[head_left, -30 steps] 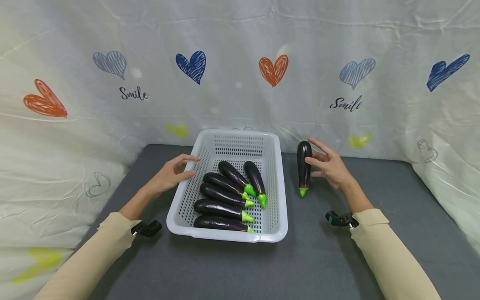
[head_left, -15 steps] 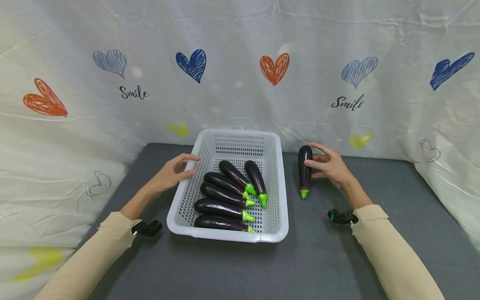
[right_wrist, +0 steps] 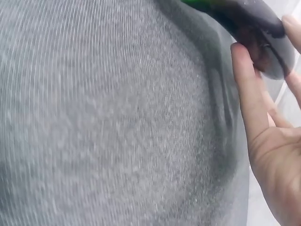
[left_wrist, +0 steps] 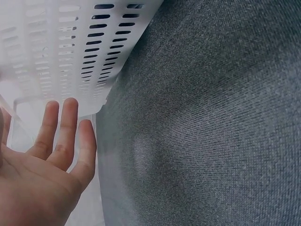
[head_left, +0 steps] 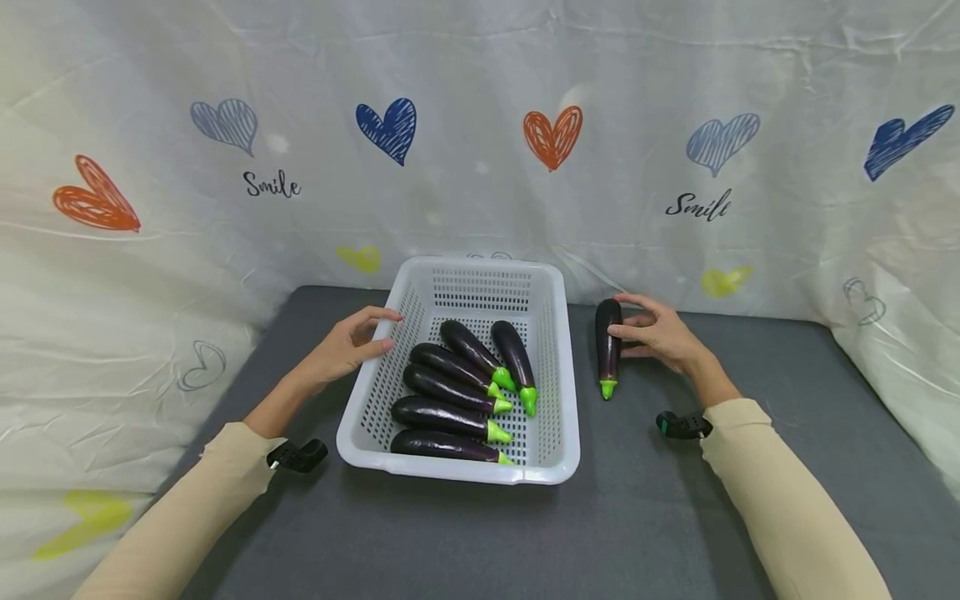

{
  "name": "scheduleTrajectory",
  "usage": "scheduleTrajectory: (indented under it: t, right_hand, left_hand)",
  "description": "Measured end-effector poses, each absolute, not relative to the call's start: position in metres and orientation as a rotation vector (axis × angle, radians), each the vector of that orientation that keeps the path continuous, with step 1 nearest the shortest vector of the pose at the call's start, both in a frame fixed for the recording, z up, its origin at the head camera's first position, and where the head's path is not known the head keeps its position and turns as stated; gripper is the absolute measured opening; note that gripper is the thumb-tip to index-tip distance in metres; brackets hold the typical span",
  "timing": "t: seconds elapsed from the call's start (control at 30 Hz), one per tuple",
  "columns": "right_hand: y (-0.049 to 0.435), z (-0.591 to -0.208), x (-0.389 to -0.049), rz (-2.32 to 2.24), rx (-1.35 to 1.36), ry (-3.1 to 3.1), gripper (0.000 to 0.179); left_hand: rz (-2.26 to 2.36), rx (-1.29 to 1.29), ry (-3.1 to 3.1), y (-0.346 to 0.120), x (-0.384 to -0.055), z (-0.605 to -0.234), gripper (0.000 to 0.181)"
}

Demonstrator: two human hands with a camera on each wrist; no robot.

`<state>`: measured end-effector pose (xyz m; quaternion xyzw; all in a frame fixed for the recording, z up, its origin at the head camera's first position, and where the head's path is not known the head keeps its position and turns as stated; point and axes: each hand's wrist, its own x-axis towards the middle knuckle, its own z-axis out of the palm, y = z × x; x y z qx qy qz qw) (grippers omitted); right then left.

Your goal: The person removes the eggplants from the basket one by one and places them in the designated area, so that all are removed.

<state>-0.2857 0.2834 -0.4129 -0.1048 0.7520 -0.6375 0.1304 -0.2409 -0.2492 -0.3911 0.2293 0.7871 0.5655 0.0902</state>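
Note:
My right hand (head_left: 663, 335) pinches a dark purple eggplant (head_left: 608, 342) between thumb and fingers, to the right of the basket. Its green stem end points toward me. A shadow lies beside the eggplant (right_wrist: 254, 28) in the right wrist view; whether it touches the table, I cannot tell. My left hand (head_left: 347, 346) rests at the left rim of a white plastic basket (head_left: 567, 400), thumb and index finger at the edge. In the left wrist view the other fingers (left_wrist: 68, 127) extend loosely near the perforated wall. Several eggplants (head_left: 450, 417) lie in the basket, mostly with stems to the right.
A dark grey cloth-covered table (head_left: 465, 542) lies under everything. Behind it hangs a pale curtain (head_left: 480, 192) with printed hearts, close to the far table edge and the basket's back. Pale fabric also borders the left and right sides.
My right hand has moved slightly down and toward me with the eggplant. The left hand, the basket and the eggplants in it have stayed in place.

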Motion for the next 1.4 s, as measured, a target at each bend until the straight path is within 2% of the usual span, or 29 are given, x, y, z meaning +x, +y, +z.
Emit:
scheduleTrajectory:
  t: [0.53,1.4]
  right_hand:
    - [0.303,-0.417,-0.281,-1.736,-0.224,2.218,0.074]
    - [0.296,-0.421,-0.274,-1.759,-0.203,2.346,0.066]
  left_hand:
    - [1.669,0.678,2.344,-0.248,-0.243,-0.393,0.044]
    - [1.679,0.691,2.348,-0.25,-0.244,-0.394,0.042]
